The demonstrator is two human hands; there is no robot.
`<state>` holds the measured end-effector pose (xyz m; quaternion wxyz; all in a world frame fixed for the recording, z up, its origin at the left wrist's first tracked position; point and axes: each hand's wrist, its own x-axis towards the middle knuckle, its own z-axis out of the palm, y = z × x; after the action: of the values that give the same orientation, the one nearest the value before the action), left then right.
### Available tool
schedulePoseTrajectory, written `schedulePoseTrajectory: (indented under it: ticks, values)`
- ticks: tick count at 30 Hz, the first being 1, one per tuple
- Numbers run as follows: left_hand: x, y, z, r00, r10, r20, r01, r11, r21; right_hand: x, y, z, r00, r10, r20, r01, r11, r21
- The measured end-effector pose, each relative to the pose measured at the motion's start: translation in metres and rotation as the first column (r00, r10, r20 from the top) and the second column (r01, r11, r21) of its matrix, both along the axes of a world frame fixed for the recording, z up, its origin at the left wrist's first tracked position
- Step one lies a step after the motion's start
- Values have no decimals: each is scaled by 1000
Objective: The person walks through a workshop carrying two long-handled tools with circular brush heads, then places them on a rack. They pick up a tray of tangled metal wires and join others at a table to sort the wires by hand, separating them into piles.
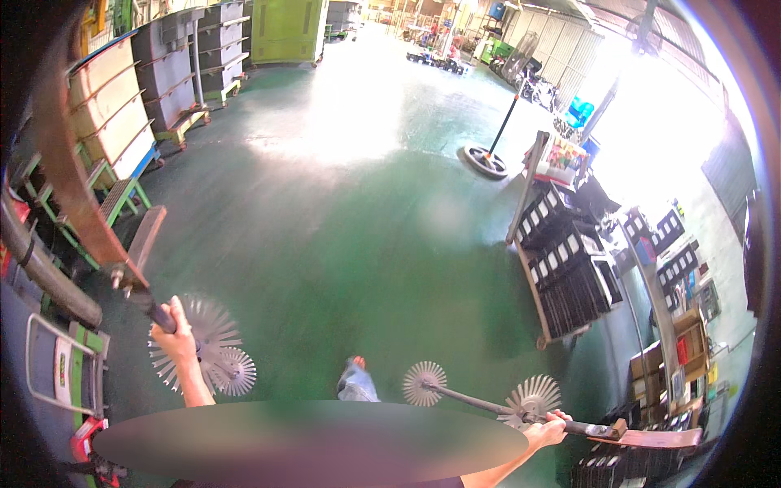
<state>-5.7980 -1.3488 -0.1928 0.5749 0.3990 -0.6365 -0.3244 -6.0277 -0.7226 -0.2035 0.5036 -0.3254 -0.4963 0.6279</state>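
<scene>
Both of my hands are closed around dark metal shafts fitted with slotted metal discs. My left hand (177, 342) grips the left shaft (160, 315), from which a long curved rust-brown strip (67, 154) reaches up at the left. Beside that hand are a large slotted disc (213, 329) and a smaller one (235, 372). At the lower right, my right hand (547, 432) holds the right shaft (476, 401). A small slotted disc (425, 383) is at its inner end, a larger disc (534, 395) by the hand, and a brown strip (661, 438) at its outer end.
Tall bins (110, 102) on green wheeled frames line the left. A rack of black trays (565, 272) stands at the right, with cardboard boxes (691, 342) behind. A post on a round base (486, 161) stands on the green floor (350, 220). A blurred patch hides the lower edge.
</scene>
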Motion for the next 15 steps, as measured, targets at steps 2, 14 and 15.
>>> schedulePoseTrajectory:
  ticks: [2,14,15]
  values:
    - [-65,-38,-1,998,62,-21,-62,998,-21,-94,-37,-3,987,137,-80,-139,990,-9]
    - [-364,-257,22,844,282,-456,-251,959,129,-604,-412,-3,681,699,218,-723,689,50]
    - [-400,-285,21,801,348,-488,-291,938,191,-640,-436,-10,696,652,301,-688,725,19]
